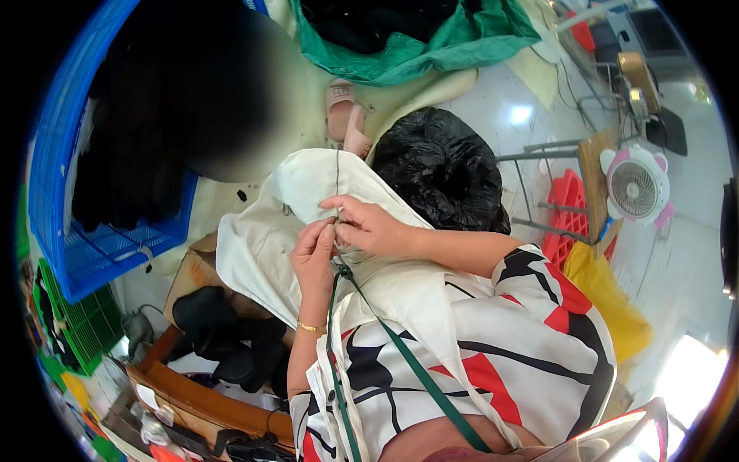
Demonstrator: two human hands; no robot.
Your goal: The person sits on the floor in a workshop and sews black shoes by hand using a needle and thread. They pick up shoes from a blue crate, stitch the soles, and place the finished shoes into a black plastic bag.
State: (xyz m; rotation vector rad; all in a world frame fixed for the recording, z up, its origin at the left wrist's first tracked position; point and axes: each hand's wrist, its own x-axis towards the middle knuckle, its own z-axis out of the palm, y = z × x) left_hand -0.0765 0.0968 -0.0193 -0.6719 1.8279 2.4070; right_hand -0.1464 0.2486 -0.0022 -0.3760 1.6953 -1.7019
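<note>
My left hand (312, 252) and my right hand (369, 225) meet over my lap, fingertips pinched close together. Between them runs a thin dark cord (337, 173), one end stretching away from me across a white cloth apron (262, 231) that covers my lap. What sits right at the fingertips is too small to make out. Just below the hands hangs a black clip (344, 271) on a green lanyard (392, 339) that goes round my neck.
To the left stands a blue plastic crate (115, 266) with black items; a large dark blur covers part of it. Black pieces (223, 331) lie by a wooden edge. Ahead are a green sack (416, 65), pink slippers (341, 112) and a black plastic bag (439, 165). A small fan (637, 185) is at right.
</note>
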